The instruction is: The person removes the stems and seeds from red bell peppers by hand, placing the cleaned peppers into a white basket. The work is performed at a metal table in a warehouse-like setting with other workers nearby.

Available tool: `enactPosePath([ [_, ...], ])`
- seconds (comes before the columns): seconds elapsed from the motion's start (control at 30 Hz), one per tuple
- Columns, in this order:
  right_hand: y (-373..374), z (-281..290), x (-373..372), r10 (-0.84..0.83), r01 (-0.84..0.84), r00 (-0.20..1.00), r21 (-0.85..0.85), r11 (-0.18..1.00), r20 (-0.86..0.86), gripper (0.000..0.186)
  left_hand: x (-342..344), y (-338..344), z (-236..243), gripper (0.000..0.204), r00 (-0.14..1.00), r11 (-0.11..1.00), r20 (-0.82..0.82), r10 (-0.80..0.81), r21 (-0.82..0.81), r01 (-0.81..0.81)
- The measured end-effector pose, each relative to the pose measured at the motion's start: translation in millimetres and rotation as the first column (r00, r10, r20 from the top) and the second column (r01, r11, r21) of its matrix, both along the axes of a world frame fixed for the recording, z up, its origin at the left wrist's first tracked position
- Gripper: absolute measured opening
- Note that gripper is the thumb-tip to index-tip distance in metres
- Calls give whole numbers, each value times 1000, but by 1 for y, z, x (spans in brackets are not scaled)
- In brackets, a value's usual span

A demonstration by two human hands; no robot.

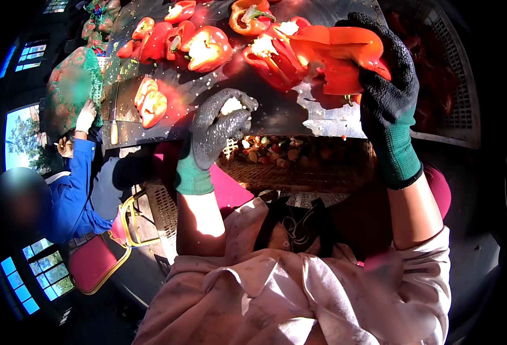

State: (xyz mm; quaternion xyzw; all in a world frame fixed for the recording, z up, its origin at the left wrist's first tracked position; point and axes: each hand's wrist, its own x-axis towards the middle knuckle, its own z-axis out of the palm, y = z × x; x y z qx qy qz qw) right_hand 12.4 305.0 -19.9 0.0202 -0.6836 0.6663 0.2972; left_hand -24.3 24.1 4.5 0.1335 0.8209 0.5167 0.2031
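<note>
In the head view, the person's left hand (222,127), in a grey-palmed glove with a green cuff, is raised on a bent forearm with its fingers curled shut around a pale clump of pepper core (231,105), just above a woven basket (299,172) of scraps. The right hand (387,86), in a black glove with a green cuff, reaches higher on a straighter arm, fingers wrapped over the end of a split red pepper (334,54). Beyond both hands more cut red peppers (207,49) lie on the dark wet table (276,115), and far off the left hand another person's blue sleeve (75,184) reaches toward it.
</note>
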Motion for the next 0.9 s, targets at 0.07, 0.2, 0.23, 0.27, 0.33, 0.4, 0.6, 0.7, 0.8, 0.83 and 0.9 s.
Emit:
enactPosePath([
  [0.07,3,0,-8,-6,62,977,262,963,-211,58,20,-10,14,31,926,938,-151,-345,-88,335],
  [0.2,6,-30,-13,53,-178,975,611,771,217,61,23,-3,16,35,946,932,107,-305,-169,320],
  [0.23,2,-34,-20,3,-136,977,612,779,214,60,22,-4,13,35,965,940,-19,-261,-230,250],
  [0.27,8,-31,-23,71,-188,956,405,895,285,59,19,-6,10,34,965,942,-146,-218,-291,169],
  [0.33,20,-38,-22,139,-103,943,-132,986,303,50,11,-5,3,32,957,957,-284,-63,-289,-23],
  [0.4,53,-37,-21,4,-27,998,412,911,56,36,-1,17,8,31,963,981,-252,95,-143,-134],
  [0.6,119,-29,-1,-90,91,996,-71,993,16,41,-71,56,-16,46,593,944,-793,-141,-289,-161],
  [0.7,146,-9,17,-410,388,911,404,828,-35,43,-101,62,-27,48,643,763,-679,-354,-608,-222],
  [0.8,186,-16,46,-406,346,913,577,740,-26,37,-125,93,-72,50,716,642,-540,-442,-748,-167],
  [0.83,172,-19,37,-205,193,979,295,936,9,39,-121,81,-66,50,724,593,-536,-434,-775,-218],
  [0.9,131,-12,21,198,-220,975,-284,933,-103,43,-117,66,-60,52,737,561,-544,-402,-782,-271],
])
